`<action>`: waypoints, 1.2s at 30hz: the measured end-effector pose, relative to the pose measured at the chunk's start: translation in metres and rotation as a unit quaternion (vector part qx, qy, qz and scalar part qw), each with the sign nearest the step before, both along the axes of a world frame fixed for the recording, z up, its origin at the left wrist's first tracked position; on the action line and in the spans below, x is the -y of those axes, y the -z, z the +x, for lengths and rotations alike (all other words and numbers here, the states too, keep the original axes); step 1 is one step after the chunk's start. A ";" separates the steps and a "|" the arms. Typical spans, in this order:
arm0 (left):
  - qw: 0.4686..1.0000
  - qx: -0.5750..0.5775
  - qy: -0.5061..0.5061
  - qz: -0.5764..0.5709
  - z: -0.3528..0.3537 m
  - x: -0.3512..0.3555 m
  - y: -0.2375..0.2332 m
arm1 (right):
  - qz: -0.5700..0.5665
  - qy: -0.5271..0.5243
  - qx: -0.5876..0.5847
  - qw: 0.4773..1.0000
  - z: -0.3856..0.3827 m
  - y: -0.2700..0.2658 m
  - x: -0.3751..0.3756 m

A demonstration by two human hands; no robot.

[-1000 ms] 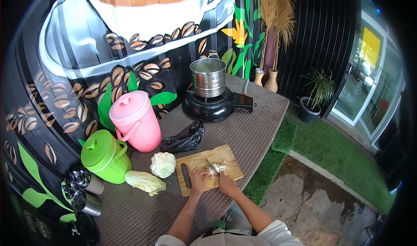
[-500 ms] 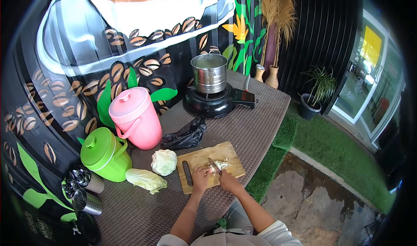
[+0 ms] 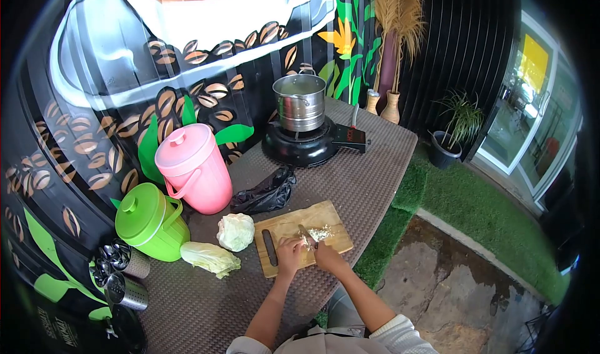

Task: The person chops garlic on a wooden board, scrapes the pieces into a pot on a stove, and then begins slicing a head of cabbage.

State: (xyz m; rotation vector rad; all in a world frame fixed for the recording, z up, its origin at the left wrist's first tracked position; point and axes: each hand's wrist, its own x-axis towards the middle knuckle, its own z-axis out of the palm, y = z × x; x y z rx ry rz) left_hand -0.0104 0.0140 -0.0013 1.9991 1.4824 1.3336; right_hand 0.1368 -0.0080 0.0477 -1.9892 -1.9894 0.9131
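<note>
Because the left hand [image 3: 289, 254], fingers bunched, sits beside the narrow metal knife [image 3: 304, 231] in the right hand's [image 3: 327, 256] curled fingers, a slip could cut it.

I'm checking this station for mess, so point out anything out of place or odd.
A crumpled black plastic bag lies loose between the cutting board and the stove, which looks untidy. The concrete ground has dark, possibly wet patches. Nothing else stands out.
</note>
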 end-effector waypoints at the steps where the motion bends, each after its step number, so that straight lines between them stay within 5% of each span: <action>1: 1.000 0.019 0.000 -0.011 0.000 0.000 -0.001 | 0.000 0.000 0.001 1.000 -0.002 0.001 0.006; 6: 0.999 0.036 -0.008 -0.037 0.002 0.002 -0.003 | 0.084 0.089 0.052 0.991 -0.032 0.028 0.041; 9: 0.999 0.019 -0.004 -0.029 0.001 0.001 0.000 | -0.004 0.077 0.030 0.997 -0.030 0.005 0.025; 12: 1.000 0.007 -0.012 -0.004 0.004 0.001 0.001 | 0.040 -0.002 0.057 0.998 -0.017 0.008 0.010; 21: 0.999 0.022 -0.008 -0.034 0.000 0.002 -0.003 | 0.013 0.101 0.022 0.995 -0.035 0.010 0.027; 36: 0.989 0.109 0.023 -0.096 -0.001 0.005 -0.014 | 0.044 0.057 -0.011 0.997 -0.010 0.009 0.023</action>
